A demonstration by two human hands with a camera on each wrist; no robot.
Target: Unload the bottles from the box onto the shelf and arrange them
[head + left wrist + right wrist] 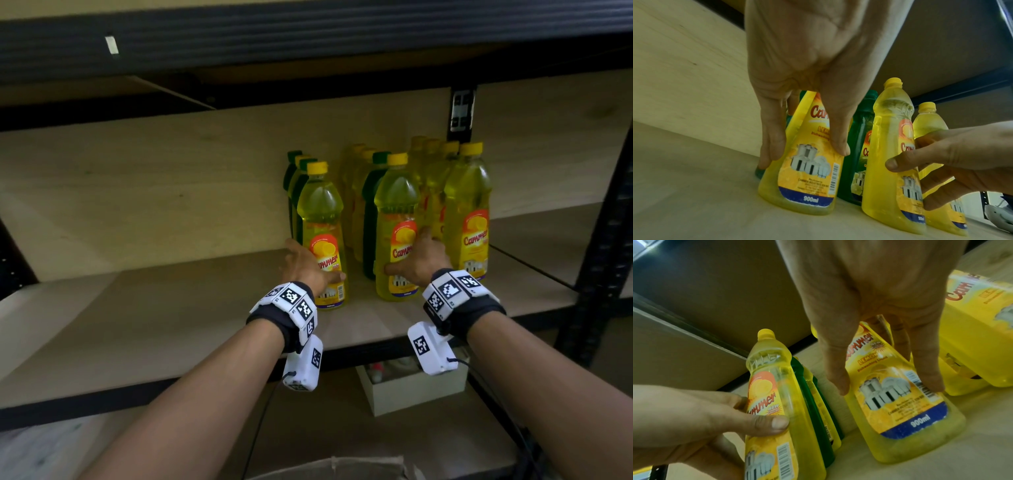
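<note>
Bottles (322, 236) (397, 233) upright near shelf (137, 329) edge, each seemingly hand-gripped, left (305, 265), right (419, 262)

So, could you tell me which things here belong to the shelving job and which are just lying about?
Part of the job:
- left hand gripping a yellow bottle
- right hand gripping another
- shelved bottles
- shelf
- cardboard box

Lying about:
- small white box below

rear bottles (359, 178): mostly hidden behind front row | box (329, 471): cut off by bottom edge
</note>
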